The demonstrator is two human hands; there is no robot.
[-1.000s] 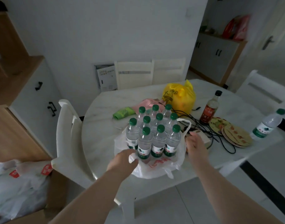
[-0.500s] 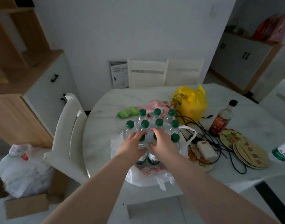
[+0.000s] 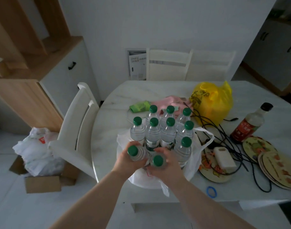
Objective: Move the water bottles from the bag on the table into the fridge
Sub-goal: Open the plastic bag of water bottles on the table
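Item one, the round pale marble worktop (image 3: pixel 111 129), with a white chair (image 3: pixel 70 129) drawn up at its left edge. Item two, the white bag (image 3: pixel 146 180), slumped open at the near edge of the worktop, one handle loop standing up on its right side. Item three, the standing water bottles (image 3: pixel 164 129): we count eight, clear with green caps, upright and packed close inside the bag. Item four, a knotted yellow bag (image 3: pixel 212 104) behind and to the right of them, beside a pink cloth (image 3: pixel 166 101). Item five, decorated round plates (image 3: pixel 273 162) overlapping at the right, crossed by black cables (image 3: pixel 228 139). Item six, a dark-capped sauce bottle (image 3: pixel 247 124), upright behind the plates. Item seven, the left grip (image 3: pixel 125 161), fingers curled around the left-held bottle (image 3: pixel 138 155), which tilts towards us at the near side of the pack. Item eight, the right grip (image 3: pixel 167 162), wrapped likewise around the right-held bottle (image 3: pixel 158 161); the two bottles touch, above the bag's near rim. Item nine, a white power block (image 3: pixel 224 157) lying on a plate. Item ten, a blue rubber band (image 3: pixel 211 192) near the front edge.
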